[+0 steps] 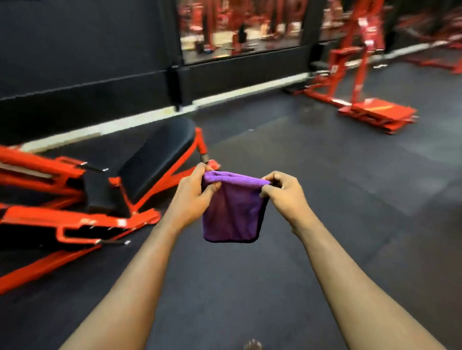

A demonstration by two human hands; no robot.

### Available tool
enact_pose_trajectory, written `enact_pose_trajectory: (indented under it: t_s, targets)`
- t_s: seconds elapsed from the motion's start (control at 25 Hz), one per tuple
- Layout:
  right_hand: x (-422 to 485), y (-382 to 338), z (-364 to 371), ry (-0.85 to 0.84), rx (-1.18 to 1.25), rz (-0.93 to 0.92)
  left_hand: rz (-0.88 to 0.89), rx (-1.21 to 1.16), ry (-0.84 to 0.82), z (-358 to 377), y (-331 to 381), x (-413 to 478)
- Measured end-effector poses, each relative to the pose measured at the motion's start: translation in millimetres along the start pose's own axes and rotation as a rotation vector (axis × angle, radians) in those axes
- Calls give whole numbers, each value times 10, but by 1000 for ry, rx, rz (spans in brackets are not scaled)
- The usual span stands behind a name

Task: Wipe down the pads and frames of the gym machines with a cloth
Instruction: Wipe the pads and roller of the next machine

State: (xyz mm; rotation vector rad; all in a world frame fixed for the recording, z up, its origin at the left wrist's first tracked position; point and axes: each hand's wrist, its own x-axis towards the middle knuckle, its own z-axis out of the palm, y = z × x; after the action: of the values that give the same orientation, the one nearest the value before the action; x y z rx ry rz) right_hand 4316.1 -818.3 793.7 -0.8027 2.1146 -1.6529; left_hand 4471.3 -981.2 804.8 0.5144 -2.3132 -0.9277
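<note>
Several red gym machines (352, 60) stand on a dark rubber floor (318, 209) along a black wall with a mirror (236, 18). Both hands are held out in front, above the floor. The left hand (192, 194) and right hand (283, 195) each pinch a top corner of a purple cloth (232, 211). It is folded and hangs downward, with its top edge stretched from left to right. Nearby at left is a red frame (63, 217) with a tilted black pad (156, 158)

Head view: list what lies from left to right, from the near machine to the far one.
In order: red frame → black pad → left hand → purple cloth → right hand → far red machine.
</note>
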Motion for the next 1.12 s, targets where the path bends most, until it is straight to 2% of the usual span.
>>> enact_pose_trajectory:
  t_s: [0.24, 0.48, 0.84, 1.12]
  targets:
    - [904, 337, -1889, 474, -64, 98, 189, -236, -312, 1921, 811, 1796]
    - [872, 704, -3702, 957, -28, 204, 445, -375, -634, 3827, 2225, 2662]
    - [-307, 1214, -6359, 1558, -90, 237, 770, -591, -1033, 6463, 4683, 2181]
    - [-1551, 1380, -7819, 1914, -133, 280, 955, -749, -1323, 7863, 6517, 1203]
